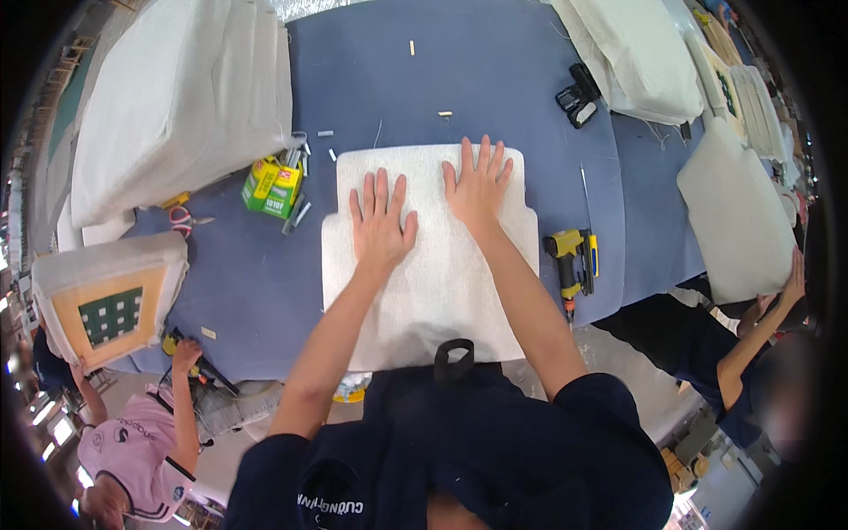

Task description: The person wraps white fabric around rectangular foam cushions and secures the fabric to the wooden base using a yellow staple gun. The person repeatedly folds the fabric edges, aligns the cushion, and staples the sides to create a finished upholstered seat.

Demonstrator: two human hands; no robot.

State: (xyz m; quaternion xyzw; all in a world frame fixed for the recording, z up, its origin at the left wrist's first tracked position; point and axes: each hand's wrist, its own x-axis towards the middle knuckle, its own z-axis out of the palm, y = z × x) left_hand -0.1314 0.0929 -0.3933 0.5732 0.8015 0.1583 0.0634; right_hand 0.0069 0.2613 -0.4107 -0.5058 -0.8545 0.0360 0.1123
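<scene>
A cream fabric-covered seat cushion (424,265) lies flat on the blue-covered table in front of me, its narrower end pointing away and its near edge close to my body. My left hand (382,221) rests palm down on its upper left part, fingers spread. Further up on the right, my right hand (478,187) also lies flat with fingers apart, its fingertips near the far edge. Neither hand grips anything. Right of the cushion lies a yellow and black staple gun (565,263) with its hose end toward me.
Stacked cream cushions stand at far left (190,97) and far right (632,57). Yellow-green staple boxes (272,187), red-handled scissors (182,221) and a black battery-like tool (579,95) lie on the blue table (442,79). Co-workers handle a webbed seat (110,300) at left and a cushion (738,212) at right.
</scene>
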